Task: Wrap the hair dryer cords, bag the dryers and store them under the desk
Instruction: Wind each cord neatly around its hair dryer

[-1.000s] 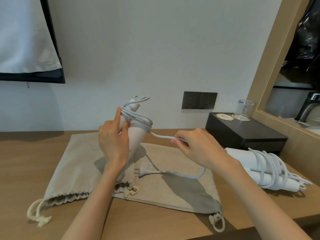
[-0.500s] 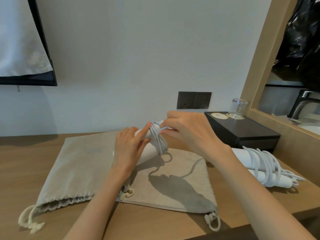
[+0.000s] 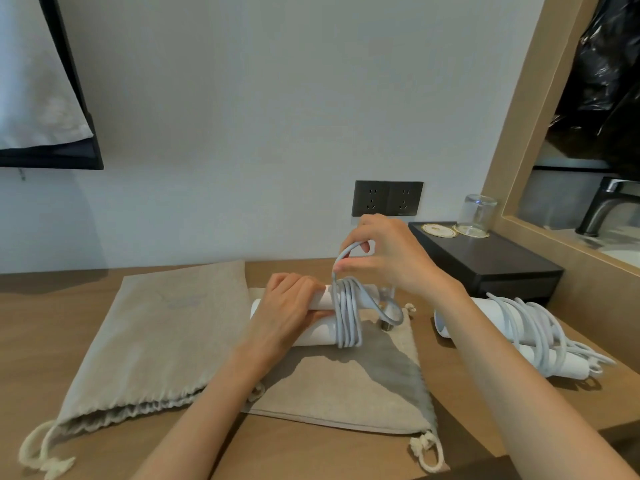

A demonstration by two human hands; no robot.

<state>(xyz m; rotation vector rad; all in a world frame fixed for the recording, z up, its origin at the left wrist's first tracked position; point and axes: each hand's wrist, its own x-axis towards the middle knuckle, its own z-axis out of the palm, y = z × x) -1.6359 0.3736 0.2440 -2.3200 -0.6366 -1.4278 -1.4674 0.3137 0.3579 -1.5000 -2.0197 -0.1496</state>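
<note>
A white hair dryer (image 3: pixel 320 332) lies folded over the right drawstring bag (image 3: pixel 346 393), its grey cord (image 3: pixel 346 315) coiled several times around it. My left hand (image 3: pixel 287 311) grips the dryer body from the left. My right hand (image 3: pixel 388 252) pinches a loop of that cord just above the coils; the cord's free end with the plug (image 3: pixel 388 306) hangs to the right. A second beige bag (image 3: pixel 152 337) lies flat to the left. Another white dryer (image 3: pixel 512 332) with its cord wound round it rests on the desk at the right.
The wooden desk (image 3: pixel 41 334) runs to a front edge near me. At the back right a black box (image 3: pixel 485 265) carries an upturned glass (image 3: pixel 478 214) and coasters. A double wall socket (image 3: pixel 387 198) sits behind my hands. A mirror frame (image 3: pixel 519 109) rises on the right.
The dryer came down from upright to lying low over the bag. My right hand wound the loose cord around it, taking the plug off the bag, and now holds a loop above the coils.
</note>
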